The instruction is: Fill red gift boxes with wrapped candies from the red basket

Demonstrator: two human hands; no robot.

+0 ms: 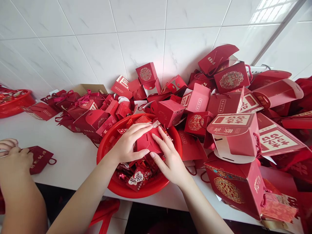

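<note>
A small red gift box (pixel 147 142) with slots in its top is between my two hands, over a red plastic basket (pixel 103 169). My left hand (pixel 130 143) holds it from the left, with the fingers across its far edge and the thumb along the near side. My right hand (pixel 170 159) presses on its right flap with bent fingers. Wrapped sweets (pixel 139 178) in red packets with white print lie in the basket below and around the box. The box's underside is hidden.
At the left, another person's hands (pixel 17 154) work at a dark red box (pixel 40 159). Many red gift boxes (pixel 231 78) pile along the tiled wall and the right side. A second red basket (pixel 17 104) stands far left; a red stool (pixel 104 214) is below the table edge.
</note>
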